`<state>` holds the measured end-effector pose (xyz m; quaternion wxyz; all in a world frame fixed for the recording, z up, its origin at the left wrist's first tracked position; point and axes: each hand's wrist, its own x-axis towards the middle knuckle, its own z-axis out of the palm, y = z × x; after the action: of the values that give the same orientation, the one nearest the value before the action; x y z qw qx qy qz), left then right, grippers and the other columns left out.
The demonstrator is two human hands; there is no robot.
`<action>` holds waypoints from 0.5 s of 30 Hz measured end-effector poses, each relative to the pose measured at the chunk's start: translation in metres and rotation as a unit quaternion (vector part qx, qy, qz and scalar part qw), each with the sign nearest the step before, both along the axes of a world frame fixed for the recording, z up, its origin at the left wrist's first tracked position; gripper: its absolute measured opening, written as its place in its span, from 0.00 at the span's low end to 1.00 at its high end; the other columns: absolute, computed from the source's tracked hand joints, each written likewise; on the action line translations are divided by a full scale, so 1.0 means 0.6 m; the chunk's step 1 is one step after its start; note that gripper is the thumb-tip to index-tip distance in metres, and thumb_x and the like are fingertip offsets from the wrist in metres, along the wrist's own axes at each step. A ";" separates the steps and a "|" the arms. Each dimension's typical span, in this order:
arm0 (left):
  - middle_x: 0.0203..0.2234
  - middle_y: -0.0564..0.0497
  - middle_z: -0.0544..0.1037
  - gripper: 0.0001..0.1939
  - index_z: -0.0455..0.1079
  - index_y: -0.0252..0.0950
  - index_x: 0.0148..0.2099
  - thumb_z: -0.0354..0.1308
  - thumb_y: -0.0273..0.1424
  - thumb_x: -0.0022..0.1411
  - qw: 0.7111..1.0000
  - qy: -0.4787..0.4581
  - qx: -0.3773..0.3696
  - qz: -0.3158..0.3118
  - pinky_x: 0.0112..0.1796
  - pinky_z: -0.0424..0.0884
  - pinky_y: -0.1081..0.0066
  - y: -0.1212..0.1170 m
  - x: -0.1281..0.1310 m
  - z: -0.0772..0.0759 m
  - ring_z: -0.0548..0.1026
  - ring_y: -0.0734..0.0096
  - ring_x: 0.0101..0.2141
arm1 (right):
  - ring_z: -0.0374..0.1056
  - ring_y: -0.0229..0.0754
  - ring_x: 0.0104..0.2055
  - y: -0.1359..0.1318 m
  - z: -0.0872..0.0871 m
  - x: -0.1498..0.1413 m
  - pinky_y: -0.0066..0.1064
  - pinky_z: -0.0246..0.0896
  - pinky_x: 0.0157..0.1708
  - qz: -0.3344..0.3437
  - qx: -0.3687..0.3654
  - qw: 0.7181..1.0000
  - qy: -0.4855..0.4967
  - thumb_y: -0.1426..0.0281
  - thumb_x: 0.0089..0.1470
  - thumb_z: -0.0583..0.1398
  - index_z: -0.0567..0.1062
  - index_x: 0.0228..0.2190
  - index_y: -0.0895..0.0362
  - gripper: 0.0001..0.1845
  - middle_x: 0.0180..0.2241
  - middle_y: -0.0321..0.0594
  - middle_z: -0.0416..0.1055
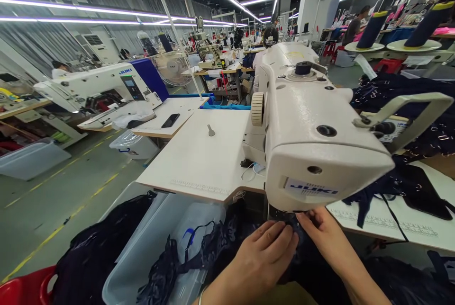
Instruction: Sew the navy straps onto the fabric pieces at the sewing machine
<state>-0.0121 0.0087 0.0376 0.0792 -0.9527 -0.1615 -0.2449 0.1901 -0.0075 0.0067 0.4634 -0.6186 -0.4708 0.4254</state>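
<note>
A white Juki sewing machine [305,125] stands on a cream table [199,153] right in front of me. Both hands are under its head at the needle area. My left hand [263,253] lies palm down with its fingers pressed on dark navy lace fabric [227,238]. My right hand [323,229] pinches the same fabric just below the machine's front plate. The needle and presser foot are hidden by the machine head.
A clear plastic bin [149,248] with dark lace pieces sits at lower left, beside a red tub [21,291]. More dark garments are piled at right [408,92]. Thread cones [371,30] stand behind. Another Juki machine [99,87] and a phone [170,120] lie left; workers sit far back.
</note>
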 end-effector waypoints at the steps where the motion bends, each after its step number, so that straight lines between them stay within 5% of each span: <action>1: 0.52 0.45 0.73 0.16 0.66 0.29 0.57 0.48 0.22 0.69 1.000 0.004 -0.004 -0.001 0.57 0.64 0.65 0.000 0.000 0.001 0.69 0.66 0.54 | 0.65 0.43 0.35 0.000 0.001 0.000 0.31 0.60 0.30 -0.003 -0.003 1.000 -0.001 0.55 0.54 0.58 0.67 0.35 0.54 0.15 0.29 0.36 0.66; 5: 0.52 0.46 0.72 0.16 0.66 0.28 0.57 0.49 0.23 0.69 1.000 -0.004 -0.019 0.000 0.57 0.65 0.66 0.000 0.003 0.005 0.69 0.66 0.53 | 0.67 0.46 0.39 -0.002 0.007 0.004 0.32 0.64 0.35 0.003 -0.037 0.999 -0.022 0.53 0.55 0.57 0.67 0.28 0.54 0.17 0.29 0.37 0.68; 11: 0.48 0.46 0.74 0.14 0.67 0.31 0.55 0.48 0.27 0.70 0.999 0.000 -0.016 0.035 0.51 0.68 0.67 -0.003 0.017 -0.001 0.71 0.68 0.48 | 0.68 0.47 0.46 -0.002 0.025 0.007 0.35 0.64 0.46 0.026 0.005 0.999 -0.043 0.56 0.58 0.55 0.70 0.43 0.55 0.18 0.39 0.41 0.72; 15: 0.49 0.46 0.73 0.14 0.69 0.31 0.53 0.51 0.27 0.68 0.997 -0.002 0.002 0.073 0.50 0.68 0.67 -0.013 0.027 -0.010 0.70 0.66 0.48 | 0.71 0.51 0.43 0.017 0.020 0.013 0.40 0.66 0.44 0.001 0.018 0.990 -0.143 0.59 0.56 0.53 0.74 0.38 0.56 0.17 0.37 0.46 0.76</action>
<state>0.0038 0.0011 0.0318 0.0981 -0.9379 -0.2299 -0.2405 0.1979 0.0027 0.0185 0.4017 -0.6643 -0.5402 0.3248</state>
